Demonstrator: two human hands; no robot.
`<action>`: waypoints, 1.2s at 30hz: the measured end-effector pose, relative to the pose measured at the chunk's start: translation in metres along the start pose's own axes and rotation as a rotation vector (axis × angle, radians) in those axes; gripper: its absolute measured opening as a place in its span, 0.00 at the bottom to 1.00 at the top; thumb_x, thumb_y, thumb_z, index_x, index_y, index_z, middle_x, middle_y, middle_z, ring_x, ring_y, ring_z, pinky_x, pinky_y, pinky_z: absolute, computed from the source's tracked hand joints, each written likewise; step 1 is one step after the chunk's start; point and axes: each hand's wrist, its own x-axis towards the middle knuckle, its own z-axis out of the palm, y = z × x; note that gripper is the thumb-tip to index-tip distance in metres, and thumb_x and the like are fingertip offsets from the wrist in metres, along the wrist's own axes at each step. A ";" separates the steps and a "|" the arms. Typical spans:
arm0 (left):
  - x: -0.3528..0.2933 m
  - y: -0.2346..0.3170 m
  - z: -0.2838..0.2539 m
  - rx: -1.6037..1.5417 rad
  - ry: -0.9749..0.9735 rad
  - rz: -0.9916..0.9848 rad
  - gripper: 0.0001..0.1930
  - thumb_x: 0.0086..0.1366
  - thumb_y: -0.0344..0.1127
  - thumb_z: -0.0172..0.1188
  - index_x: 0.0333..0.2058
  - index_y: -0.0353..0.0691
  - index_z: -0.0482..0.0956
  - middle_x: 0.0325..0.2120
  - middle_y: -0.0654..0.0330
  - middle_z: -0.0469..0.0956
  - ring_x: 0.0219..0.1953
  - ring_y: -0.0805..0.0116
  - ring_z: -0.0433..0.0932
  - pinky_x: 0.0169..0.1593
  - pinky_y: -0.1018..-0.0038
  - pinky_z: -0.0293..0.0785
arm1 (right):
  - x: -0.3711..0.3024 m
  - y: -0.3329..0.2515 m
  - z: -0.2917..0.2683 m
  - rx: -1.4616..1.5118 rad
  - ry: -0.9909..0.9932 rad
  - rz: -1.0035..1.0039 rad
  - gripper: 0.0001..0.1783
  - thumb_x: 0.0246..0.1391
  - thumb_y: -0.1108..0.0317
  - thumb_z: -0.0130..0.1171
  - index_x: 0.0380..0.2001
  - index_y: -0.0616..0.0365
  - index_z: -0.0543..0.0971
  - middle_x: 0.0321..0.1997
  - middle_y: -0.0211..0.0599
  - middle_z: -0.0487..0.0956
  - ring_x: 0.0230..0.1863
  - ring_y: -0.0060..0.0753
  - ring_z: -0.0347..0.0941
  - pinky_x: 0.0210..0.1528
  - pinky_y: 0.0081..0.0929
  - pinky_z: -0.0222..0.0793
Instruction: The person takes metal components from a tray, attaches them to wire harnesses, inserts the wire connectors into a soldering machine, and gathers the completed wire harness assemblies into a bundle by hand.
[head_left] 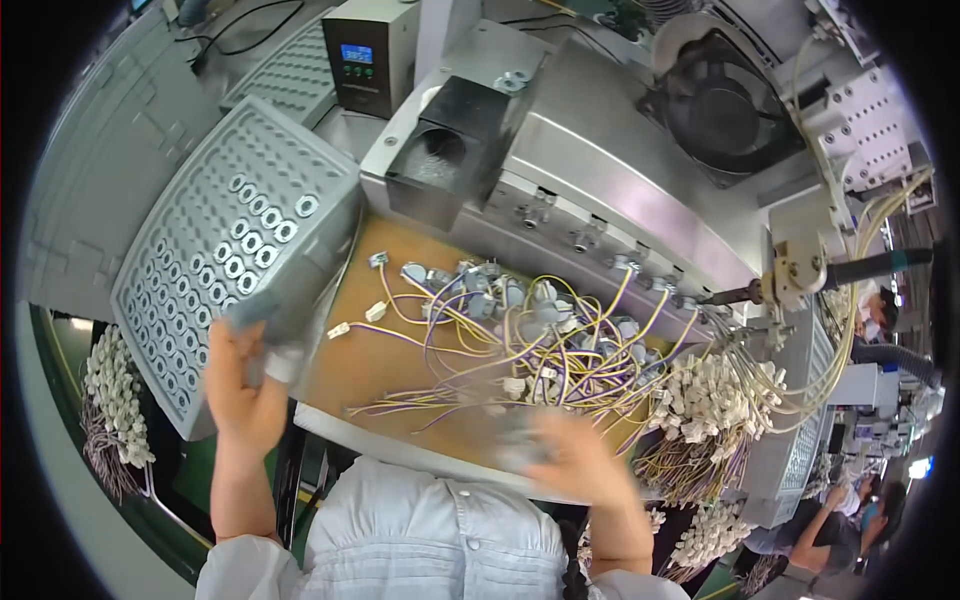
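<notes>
Meanwhile the left hand [243,385] is gripping the near edge of the grey tray [200,270], tilting away up-left, while the blurred right hand [575,462], grip unclear, is hovering nearer the wire pile [520,340] lying just beyond it.

Brown bench top [400,330] w/ tangled yellow-purple wire assemblies [520,340] lying on it.

A grey metal machine housing [640,170] fills the middle of the workplace, with a black round fan [718,105] at its upper right and a small black control box [368,55] with a blue lit display behind it. The brown bench [350,370] lies in front of it. At the far right another person [835,525] sits at a neighbouring station, under bright, even light.
</notes>
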 end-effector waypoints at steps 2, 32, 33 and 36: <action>0.001 0.014 0.004 0.019 -0.155 0.030 0.23 0.45 0.21 0.55 0.45 0.35 0.69 0.28 0.53 0.76 0.26 0.64 0.75 0.30 0.74 0.70 | 0.031 -0.007 0.061 -0.528 -0.295 -0.147 0.20 0.44 0.66 0.54 0.44 0.56 0.71 0.34 0.41 0.74 0.36 0.37 0.73 0.31 0.35 0.71; 0.059 -0.001 0.010 -0.348 -0.347 -0.277 0.19 0.55 0.33 0.55 0.45 0.31 0.68 0.41 0.50 0.71 0.39 0.66 0.72 0.40 0.72 0.69 | 0.073 0.008 -0.028 0.797 -0.025 0.353 0.08 0.54 0.67 0.53 0.32 0.61 0.73 0.20 0.31 0.75 0.17 0.17 0.70 0.19 0.16 0.64; 0.047 0.016 0.035 -0.584 -0.309 -0.591 0.18 0.54 0.34 0.56 0.43 0.32 0.69 0.39 0.50 0.72 0.38 0.66 0.72 0.38 0.72 0.69 | 0.073 0.009 -0.026 0.775 0.000 0.407 0.07 0.54 0.66 0.54 0.29 0.58 0.73 0.17 0.29 0.72 0.15 0.16 0.66 0.17 0.18 0.61; 0.047 0.029 0.075 -0.263 -0.562 0.310 0.16 0.49 0.28 0.59 0.40 0.34 0.72 0.36 0.50 0.74 0.34 0.64 0.75 0.35 0.74 0.71 | 0.076 0.007 -0.021 0.506 0.138 0.179 0.07 0.51 0.66 0.57 0.27 0.58 0.76 0.13 0.31 0.69 0.13 0.18 0.62 0.17 0.18 0.58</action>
